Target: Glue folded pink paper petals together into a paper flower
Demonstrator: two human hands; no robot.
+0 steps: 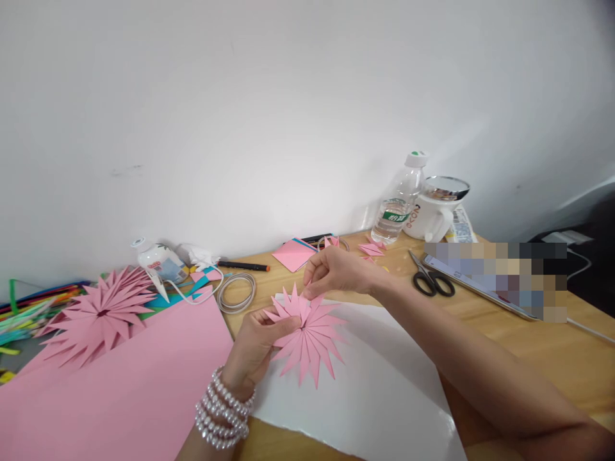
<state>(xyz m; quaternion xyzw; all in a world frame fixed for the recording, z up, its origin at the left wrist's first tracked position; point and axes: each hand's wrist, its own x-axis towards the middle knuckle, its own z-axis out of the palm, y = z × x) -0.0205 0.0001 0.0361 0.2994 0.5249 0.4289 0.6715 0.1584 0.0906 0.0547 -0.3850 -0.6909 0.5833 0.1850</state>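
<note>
A pink folded-paper star [312, 346] with many pointed rays is held up over a glossy white sheet [384, 365]. My left hand [262, 339] grips its left side, thumb on top near the centre, fingers behind. At the star's upper edge, my right hand [324, 272] pinches one of the points between thumb and fingertips. Several strands of pearl beads [223, 410] circle my left wrist. Beyond the hands lie a pink paper square [294, 254] and a small pink folded piece [372, 248].
Left are large pink paper [158, 378], more pink paper stars [103, 314], a white bottle [161, 259] and a coiled cable [236, 293]. Black scissors [432, 282], a phone [475, 285], a water bottle [398, 202] and a white mug [430, 218] stand or lie right. A wall closes the back.
</note>
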